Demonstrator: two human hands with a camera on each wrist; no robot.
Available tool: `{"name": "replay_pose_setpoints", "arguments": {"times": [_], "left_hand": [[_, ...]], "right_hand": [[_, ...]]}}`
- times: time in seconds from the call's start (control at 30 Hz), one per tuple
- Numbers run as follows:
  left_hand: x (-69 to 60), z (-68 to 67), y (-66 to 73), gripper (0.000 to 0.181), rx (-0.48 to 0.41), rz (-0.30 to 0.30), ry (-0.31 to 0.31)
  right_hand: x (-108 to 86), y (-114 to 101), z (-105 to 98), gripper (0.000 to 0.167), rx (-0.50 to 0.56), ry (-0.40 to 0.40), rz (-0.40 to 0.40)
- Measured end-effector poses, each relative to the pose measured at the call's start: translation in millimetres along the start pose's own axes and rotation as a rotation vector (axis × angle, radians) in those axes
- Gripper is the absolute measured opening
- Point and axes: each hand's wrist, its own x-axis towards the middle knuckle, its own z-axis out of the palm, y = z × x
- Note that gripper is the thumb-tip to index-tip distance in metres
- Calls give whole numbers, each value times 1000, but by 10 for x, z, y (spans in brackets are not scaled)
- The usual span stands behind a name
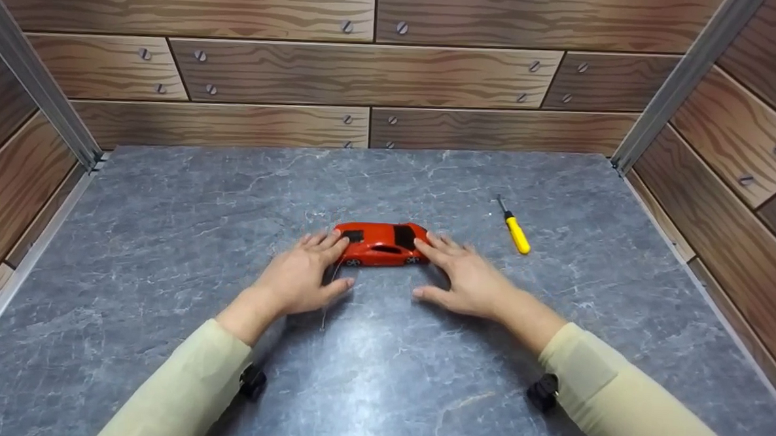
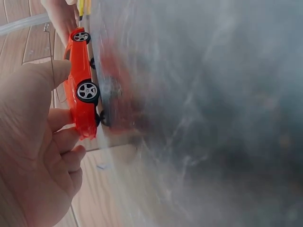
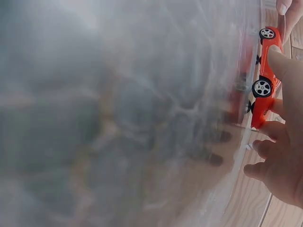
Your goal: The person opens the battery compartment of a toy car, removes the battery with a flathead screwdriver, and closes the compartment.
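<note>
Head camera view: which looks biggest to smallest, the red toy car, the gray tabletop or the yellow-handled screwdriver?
1. Gray tabletop, by far, even running out of the picture
2. Red toy car
3. Yellow-handled screwdriver, slim and clearly smallest

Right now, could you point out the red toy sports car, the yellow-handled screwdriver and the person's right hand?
Red toy sports car (image 1: 377, 234), head view: on its roof.
Yellow-handled screwdriver (image 1: 515, 229), head view: on its handle.
Right hand (image 1: 472, 281), head view: on its back.
</note>
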Motion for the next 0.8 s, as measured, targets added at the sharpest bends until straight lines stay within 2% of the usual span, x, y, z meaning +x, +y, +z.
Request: {"name": "replay_pose_setpoints", "arguments": {"times": [0.3, 0.8], "left_hand": [[-186, 39, 88, 79, 3, 3, -8], [-423, 103, 232, 77, 24, 72, 55]], "right_hand": [[-186, -95, 56, 93, 4, -11, -12], [-508, -226, 138, 95, -13, 20, 0]]}}
